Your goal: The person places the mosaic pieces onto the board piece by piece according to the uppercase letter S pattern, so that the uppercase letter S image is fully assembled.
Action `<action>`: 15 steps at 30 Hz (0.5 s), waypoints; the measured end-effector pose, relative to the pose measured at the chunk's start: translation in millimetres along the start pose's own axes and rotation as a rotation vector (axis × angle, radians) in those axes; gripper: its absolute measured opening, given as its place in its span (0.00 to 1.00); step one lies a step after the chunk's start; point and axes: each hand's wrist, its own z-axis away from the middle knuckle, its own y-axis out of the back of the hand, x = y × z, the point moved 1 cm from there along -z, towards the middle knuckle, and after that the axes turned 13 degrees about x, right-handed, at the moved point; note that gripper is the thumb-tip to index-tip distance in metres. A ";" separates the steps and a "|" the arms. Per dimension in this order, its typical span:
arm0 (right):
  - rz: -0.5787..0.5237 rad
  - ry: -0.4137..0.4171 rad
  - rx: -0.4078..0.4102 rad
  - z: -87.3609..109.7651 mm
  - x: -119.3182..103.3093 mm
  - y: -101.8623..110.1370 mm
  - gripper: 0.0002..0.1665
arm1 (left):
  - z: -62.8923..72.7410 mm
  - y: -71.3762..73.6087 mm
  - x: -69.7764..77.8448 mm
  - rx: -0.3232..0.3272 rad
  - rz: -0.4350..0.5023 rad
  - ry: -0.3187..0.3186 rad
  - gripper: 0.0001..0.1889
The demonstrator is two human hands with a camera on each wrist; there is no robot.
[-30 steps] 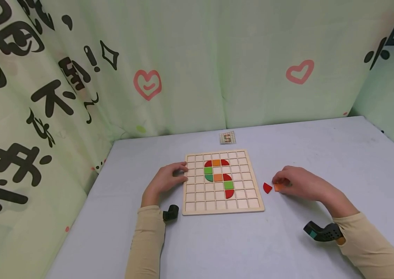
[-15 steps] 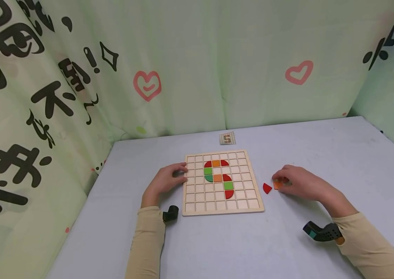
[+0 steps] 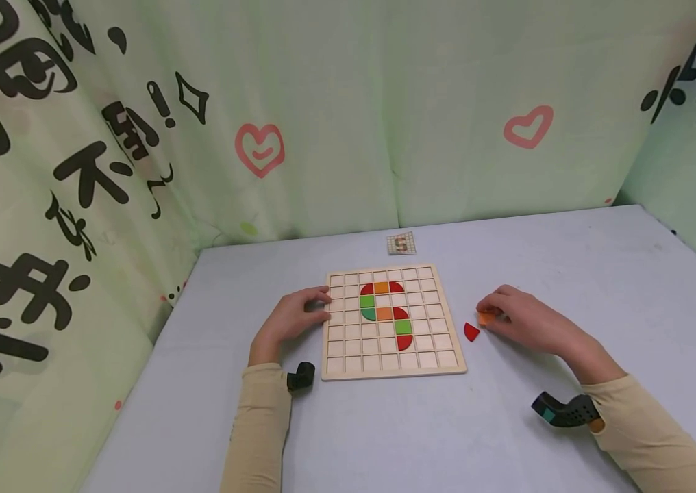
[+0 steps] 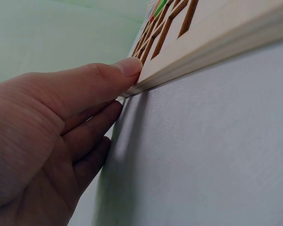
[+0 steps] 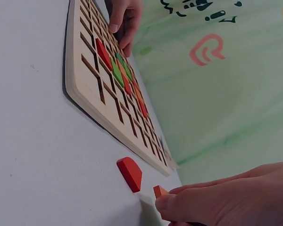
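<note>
A wooden grid board (image 3: pixel 434 342) lies on the table, with red, orange and green tiles set in some of its cells. At its left edge rests my left hand (image 3: pixel 289 318), the tips of thumb and fingers spaced along the rim; in the left wrist view the thumb (image 4: pixel 127 67) touches the frame and the other fingers are fairly straight. Right of the board, my right hand (image 3: pixel 527 318) pinches an orange square tile (image 3: pixel 485 318) between thumb and fingers, which partly hide it. A loose red quarter-round tile (image 5: pixel 130 174) lies between that hand and the board.
Beyond the board lies a small card (image 3: pixel 401 244) printed with a grid and a coloured figure. A pale cloth covers the table (image 3: pixel 385 438). A green curtain (image 3: pixel 336 137) hangs behind and at the sides.
My right hand has shifted slightly away from me and to the left, bringing the orange tile with it. The left hand and the board stay where they were.
</note>
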 end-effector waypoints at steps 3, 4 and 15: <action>-0.015 -0.004 0.010 -0.7 -2.2 -0.8 0.15 | -0.1 -0.7 -0.3 -0.002 0.001 0.008 0.16; -0.021 -0.004 0.011 -1.0 -3.3 -0.9 0.15 | 0.0 -0.7 -0.4 -0.001 0.001 0.004 0.16; -0.117 0.041 0.006 -4.1 -29.9 -5.7 0.15 | -0.6 -0.4 -0.9 0.000 0.004 -0.005 0.16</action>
